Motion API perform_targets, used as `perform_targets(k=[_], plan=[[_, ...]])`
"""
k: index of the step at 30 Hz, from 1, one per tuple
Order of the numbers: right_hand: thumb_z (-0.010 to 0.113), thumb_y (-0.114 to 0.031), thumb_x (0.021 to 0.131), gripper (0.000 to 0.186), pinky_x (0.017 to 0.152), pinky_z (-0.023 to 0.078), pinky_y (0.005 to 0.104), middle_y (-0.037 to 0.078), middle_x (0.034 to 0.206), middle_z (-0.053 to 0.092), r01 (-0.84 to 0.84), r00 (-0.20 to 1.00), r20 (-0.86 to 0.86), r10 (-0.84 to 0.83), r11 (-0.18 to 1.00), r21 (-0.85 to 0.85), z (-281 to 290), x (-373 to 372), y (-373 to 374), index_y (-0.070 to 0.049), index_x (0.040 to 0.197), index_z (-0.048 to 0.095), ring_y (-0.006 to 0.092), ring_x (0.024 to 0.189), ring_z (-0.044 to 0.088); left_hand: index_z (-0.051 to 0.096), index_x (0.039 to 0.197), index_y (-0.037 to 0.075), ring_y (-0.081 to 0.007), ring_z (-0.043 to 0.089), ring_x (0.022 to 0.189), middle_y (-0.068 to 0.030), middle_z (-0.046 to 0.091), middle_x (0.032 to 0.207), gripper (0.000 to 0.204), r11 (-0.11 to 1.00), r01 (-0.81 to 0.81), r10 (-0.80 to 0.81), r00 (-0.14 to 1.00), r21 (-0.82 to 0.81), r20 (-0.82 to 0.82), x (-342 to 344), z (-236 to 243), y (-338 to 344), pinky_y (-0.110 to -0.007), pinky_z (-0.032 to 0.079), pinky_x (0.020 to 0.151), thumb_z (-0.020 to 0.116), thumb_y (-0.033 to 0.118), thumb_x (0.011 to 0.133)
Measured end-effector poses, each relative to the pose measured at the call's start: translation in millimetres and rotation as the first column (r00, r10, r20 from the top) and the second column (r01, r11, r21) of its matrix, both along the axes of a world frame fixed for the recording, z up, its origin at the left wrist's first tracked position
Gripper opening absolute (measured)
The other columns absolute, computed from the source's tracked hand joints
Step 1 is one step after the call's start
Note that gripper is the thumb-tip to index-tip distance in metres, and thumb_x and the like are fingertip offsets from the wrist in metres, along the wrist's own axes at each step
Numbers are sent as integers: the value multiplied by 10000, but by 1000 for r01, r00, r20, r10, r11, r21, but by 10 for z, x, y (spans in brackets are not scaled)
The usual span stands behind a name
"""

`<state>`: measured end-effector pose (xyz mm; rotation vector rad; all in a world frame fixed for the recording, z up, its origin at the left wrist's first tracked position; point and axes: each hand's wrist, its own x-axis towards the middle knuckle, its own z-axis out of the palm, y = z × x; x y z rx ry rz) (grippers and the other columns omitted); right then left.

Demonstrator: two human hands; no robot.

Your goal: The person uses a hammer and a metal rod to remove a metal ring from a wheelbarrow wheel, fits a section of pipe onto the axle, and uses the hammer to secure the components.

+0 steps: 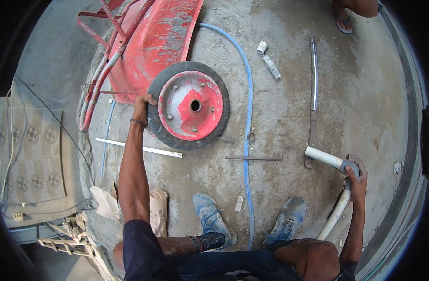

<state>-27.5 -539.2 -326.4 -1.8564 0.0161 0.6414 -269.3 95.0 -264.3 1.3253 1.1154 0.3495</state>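
- Red wheelbarrow tray [151, 51], toward 11 o'clock: the wheel overlaps its near end, so it would pay to watch for scraping or pinching where the two meet.
- Blue hose [250, 93], curving from 12 o'clock down to 6: it runs between the shoes, and lifting the feet clear of it before any sidestep seems wise.
- Wheelbarrow wheel [184, 112], just off the middle toward 10 o'clock, its red hub face turned up to the camera: the left hand [143, 107] grips the tyre at the wheel's own 9 o'clock — thumb on the sidewall, the other fingers hidden behind. Whether the wheel lies flat or tilts, I cannot tell. One-sided support will probably let it swing, so a firm, level hold at the edge should serve best.
- Bent white pipe [335, 213], toward 4 o'clock: the right hand [356, 177] is closed round its greyish bend, fingers wrapped. Gripping there should balance both arms — a good place, provided the upper arm stays clear of the metal bar beside it.
- Shiny metal bar [314, 75], toward 2 o'clock: best left out of the pipe's path.
- White tube [164, 152], near 9 o'clock, partly under the left forearm: a likely roller underfoot.
- Steel rod [266, 158], near 4 o'clock, lying across the hose: another tripping risk.
- Small ring [251, 137], at 3 o'clock beside the hose: easily kicked away.
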Motion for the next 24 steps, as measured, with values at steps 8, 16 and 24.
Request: perform_targets(k=[8, 16, 24], plan=[[717, -292, 847, 409, 399, 397, 218, 30, 777, 593, 173, 985, 11, -173, 985, 13, -121, -323, -110, -40, 1135, 574, 73, 455, 493, 614, 602, 125, -131, 433, 425, 0, 514, 530, 179, 924, 295, -158, 875, 243, -458, 105, -6, 780, -269, 298, 410, 487, 191, 708], [713, -302, 847, 432, 422, 415, 216, 40, 799, 590, 204, 979, 7, -204, 979, -16, -37, -571, -179, -30, 1149, 566, 72, 495, 494, 546, 558, 129, -114, 406, 442, 20, 482, 529, 176, 913, 179, 30, 867, 367, -497, -60, -686, 924, -279, 272, 435, 471, 211, 694], [718, -291, 841, 424, 434, 438, 222, 55, 842, 600, 159, 987, 26, -160, 986, 42, 28, -532, 284, -37, 1148, 572, 94, 487, 521, 653, 760, 43, -210, 548, 601, -81, 552, 627, 193, 657, 331, 269, 736, 677, -621, -123, -567, 862, -319, 443, 619, 517, 176, 725]])
